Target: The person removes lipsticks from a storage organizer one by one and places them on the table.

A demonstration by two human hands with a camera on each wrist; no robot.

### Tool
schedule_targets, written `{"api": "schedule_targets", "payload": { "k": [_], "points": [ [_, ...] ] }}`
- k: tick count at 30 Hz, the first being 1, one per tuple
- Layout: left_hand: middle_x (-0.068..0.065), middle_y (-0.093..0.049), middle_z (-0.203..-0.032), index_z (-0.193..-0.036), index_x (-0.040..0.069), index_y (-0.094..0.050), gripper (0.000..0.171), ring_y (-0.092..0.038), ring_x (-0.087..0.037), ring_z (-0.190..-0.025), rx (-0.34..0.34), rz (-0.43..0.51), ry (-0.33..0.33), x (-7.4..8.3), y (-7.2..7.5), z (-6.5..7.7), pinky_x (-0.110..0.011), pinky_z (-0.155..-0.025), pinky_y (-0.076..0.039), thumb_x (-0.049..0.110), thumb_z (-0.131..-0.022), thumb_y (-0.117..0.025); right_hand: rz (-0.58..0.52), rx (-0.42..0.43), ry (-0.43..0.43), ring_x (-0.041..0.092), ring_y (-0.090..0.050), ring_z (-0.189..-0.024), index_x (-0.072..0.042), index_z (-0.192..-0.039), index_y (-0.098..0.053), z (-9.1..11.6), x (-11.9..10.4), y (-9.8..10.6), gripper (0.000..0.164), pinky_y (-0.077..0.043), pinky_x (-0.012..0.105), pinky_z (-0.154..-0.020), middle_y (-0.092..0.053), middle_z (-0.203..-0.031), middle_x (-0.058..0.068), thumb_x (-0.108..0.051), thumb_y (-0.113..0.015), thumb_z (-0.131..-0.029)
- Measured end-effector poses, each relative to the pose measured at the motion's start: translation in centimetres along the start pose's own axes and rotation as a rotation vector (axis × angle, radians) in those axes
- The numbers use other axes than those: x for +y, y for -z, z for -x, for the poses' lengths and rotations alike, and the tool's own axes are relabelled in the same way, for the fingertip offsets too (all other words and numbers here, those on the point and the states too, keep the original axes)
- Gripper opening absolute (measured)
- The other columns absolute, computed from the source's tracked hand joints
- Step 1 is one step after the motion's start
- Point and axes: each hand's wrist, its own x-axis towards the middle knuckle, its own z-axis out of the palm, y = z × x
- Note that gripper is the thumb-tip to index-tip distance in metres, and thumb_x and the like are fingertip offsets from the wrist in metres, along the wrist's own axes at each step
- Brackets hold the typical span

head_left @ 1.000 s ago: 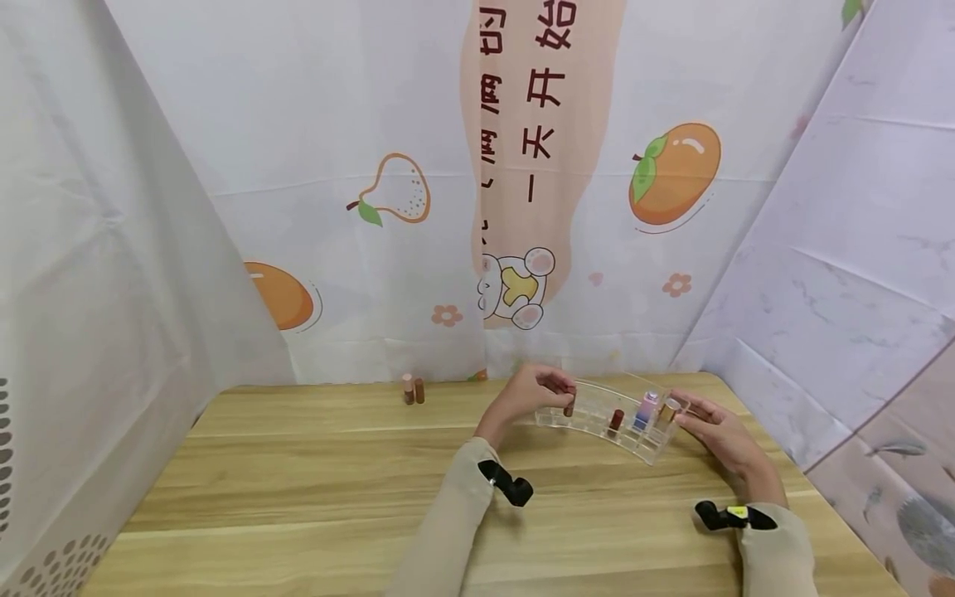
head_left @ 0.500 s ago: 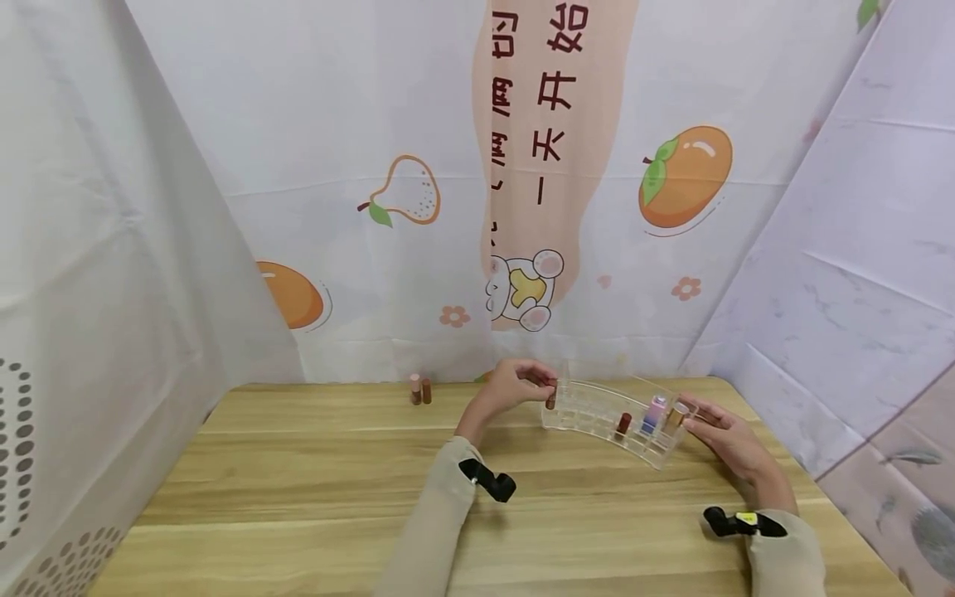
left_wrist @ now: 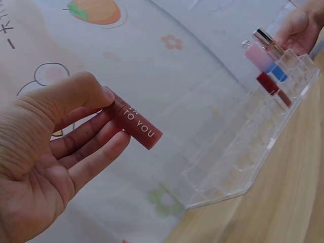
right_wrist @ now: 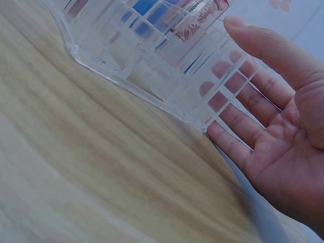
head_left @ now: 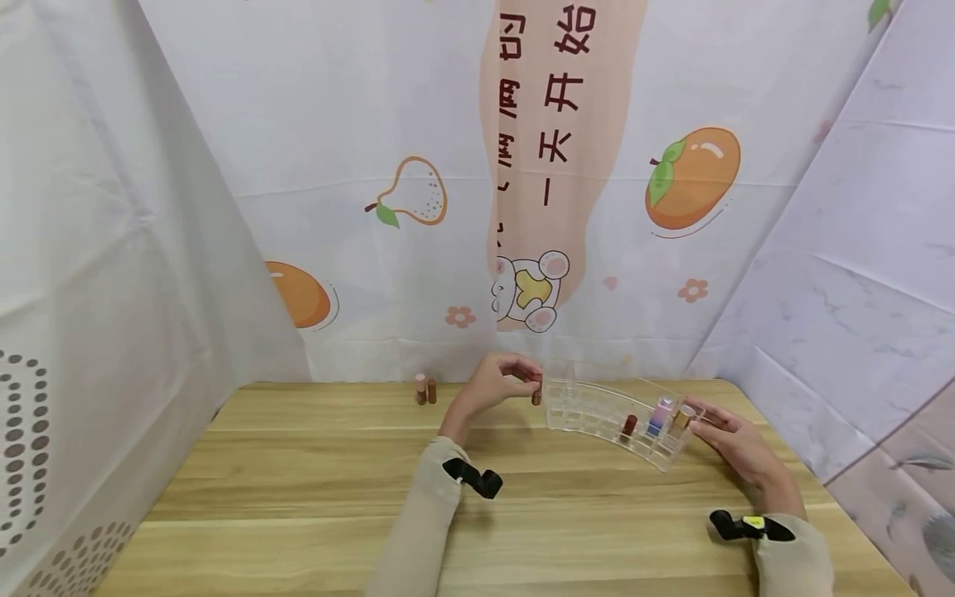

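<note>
In the head view my left hand (head_left: 501,383) pinches a small brownish-red lipstick tube (head_left: 536,395) just left of a clear curved lipstick rack (head_left: 582,421). White lettering shows on that tube in the left wrist view, where thumb and fingertips hold one end of it. My right hand (head_left: 740,441) holds the rack's right end, thumb on the near side and fingers behind the clear wall. Towards that end stand a dark red lipstick (head_left: 629,425), a pink-and-blue tube (head_left: 660,418) and a gold-capped tube (head_left: 682,419). The rack's left slots hold nothing.
Two more tubes, one pink-topped (head_left: 421,390) and one brown (head_left: 433,391), stand at the back edge of the wooden table (head_left: 321,481). A printed cloth (head_left: 373,274) hangs right behind the table. White perforated panels (head_left: 45,464) are at the left.
My left hand has moved left with the lipstick tube, from over the rack's left end to beside it. The right hand stays at the rack's right end. The head view has shifted slightly.
</note>
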Motion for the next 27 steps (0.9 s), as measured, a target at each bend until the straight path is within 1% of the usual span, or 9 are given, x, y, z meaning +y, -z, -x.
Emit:
{"api": "schedule_targets", "payload": {
  "k": [5,11,14,18,24,27],
  "points": [
    [-0.016,-0.076,-0.096,-0.104,-0.003,-0.076,0.018,-0.067,-0.01,-0.084,0.013,-0.016,-0.01,0.2,0.9,0.3,-0.023,-0.078,-0.056,0.002,-0.087,-0.078,-0.026,-0.014,0.014,-0.004,-0.061,-0.117,-0.002,-0.149,-0.049,-0.1,0.2,-0.1,0.049,-0.05,0.012,-0.095,-0.064,-0.137,-0.016,0.013,-0.044,-0.102],
    [-0.015,-0.077,-0.095,-0.105,-0.003,-0.075,0.017,-0.068,-0.011,-0.085,0.017,-0.022,-0.023,0.8,1.9,0.7,-0.031,-0.082,-0.057,0.001,-0.088,-0.077,-0.045,-0.014,0.016,-0.004,-0.061,-0.118,-0.007,-0.147,-0.053,-0.2,0.3,-0.1,0.05,-0.05,0.012,-0.096,-0.064,-0.137,-0.016,0.014,-0.043,-0.102],
    [-0.015,-0.076,-0.095,-0.106,-0.005,-0.074,0.019,-0.068,-0.011,-0.086,0.025,-0.023,-0.027,0.9,2.6,1.0,-0.029,-0.082,-0.057,0.001,-0.088,-0.077,-0.034,-0.01,0.013,-0.006,-0.06,-0.119,-0.01,-0.147,-0.054,-0.1,0.4,0.0,0.051,-0.05,0.011,-0.096,-0.063,-0.137,-0.017,0.013,-0.043,-0.102],
    [-0.014,-0.076,-0.097,-0.107,-0.004,-0.074,0.02,-0.067,-0.011,-0.086,0.056,-0.026,-0.018,1.0,3.7,1.4,-0.024,-0.08,-0.057,0.0,-0.088,-0.077,-0.031,-0.013,0.018,-0.006,-0.059,-0.12,-0.01,-0.146,-0.054,-0.1,0.4,0.1,0.052,-0.05,0.011,-0.096,-0.063,-0.137,-0.017,0.013,-0.044,-0.102],
    [-0.015,-0.076,-0.097,-0.108,-0.005,-0.074,0.022,-0.069,-0.011,-0.086,0.102,-0.017,-0.011,1.0,5.3,2.1,-0.024,-0.08,-0.058,0.0,-0.087,-0.077,-0.04,-0.017,0.025,-0.005,-0.06,-0.12,-0.008,-0.146,-0.054,-0.1,0.3,0.1,0.051,-0.05,0.011,-0.096,-0.064,-0.137,-0.017,0.014,-0.043,-0.101],
    [-0.015,-0.077,-0.098,-0.108,-0.005,-0.074,0.023,-0.07,-0.014,-0.087,0.124,-0.024,-0.005,1.0,6.0,2.6,-0.025,-0.08,-0.059,0.001,-0.086,-0.078,-0.046,-0.017,0.022,-0.005,-0.06,-0.12,-0.008,-0.146,-0.054,-0.1,0.2,0.1,0.051,-0.05,0.011,-0.096,-0.064,-0.136,-0.017,0.014,-0.043,-0.101]
  ]
}}
